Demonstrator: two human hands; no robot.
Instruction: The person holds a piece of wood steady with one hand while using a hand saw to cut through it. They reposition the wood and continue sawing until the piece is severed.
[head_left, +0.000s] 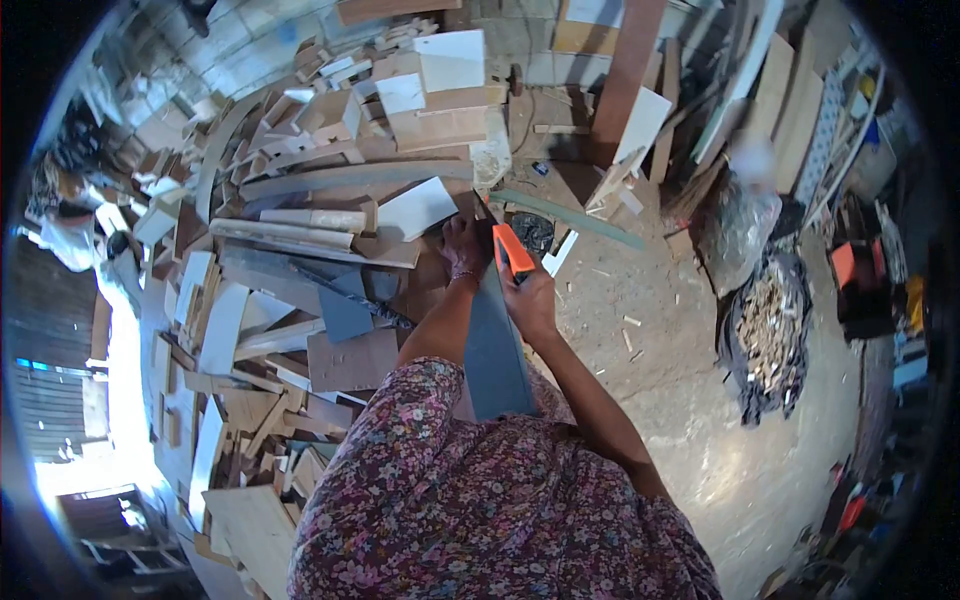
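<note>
A handsaw (513,250) with an orange handle is in my right hand (533,300), its fingers wrapped round the grip. The thin dark blade points away from me, up and to the left. A long grey-blue board (497,365) runs from my lap forward beneath both hands. My left hand (463,245) grips the board near its far end, just left of the saw, with its fingers partly in shadow. Whether the teeth touch the wood cannot be made out. A white panel (416,209) lies just beyond my left hand.
Offcuts and boards (350,360) are heaped all along my left. A green strip (570,218) lies on the floor ahead. To the right are a dark cloth heaped with wood scraps (768,325) and a clear plastic bag (735,235). Tall planks (628,80) lean at the back.
</note>
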